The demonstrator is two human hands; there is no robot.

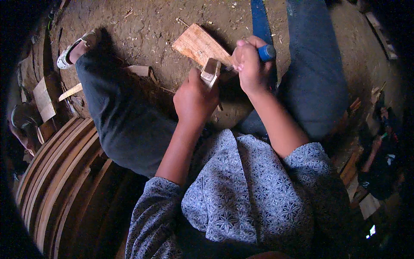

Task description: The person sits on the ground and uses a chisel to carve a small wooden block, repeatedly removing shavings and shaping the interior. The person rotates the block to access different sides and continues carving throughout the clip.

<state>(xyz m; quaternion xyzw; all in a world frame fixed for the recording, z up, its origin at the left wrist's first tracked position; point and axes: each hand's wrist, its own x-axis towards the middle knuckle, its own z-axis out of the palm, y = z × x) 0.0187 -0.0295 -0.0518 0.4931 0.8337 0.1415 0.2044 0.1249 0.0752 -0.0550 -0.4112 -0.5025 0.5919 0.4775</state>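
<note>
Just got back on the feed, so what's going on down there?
The person's left hand grips a pale piece of wood, while the right hand is closed around a blue-handled tool whose working end is hard to make out. A light-brown board lies just beyond, over the dirt floor, its near end close to both hands.

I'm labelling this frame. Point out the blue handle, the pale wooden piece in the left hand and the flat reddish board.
Blue handle (267,52), head view: its exposed end.
Pale wooden piece (210,72), head view: its uncovered part.
Flat reddish board (201,44), head view: its upper face.
</note>
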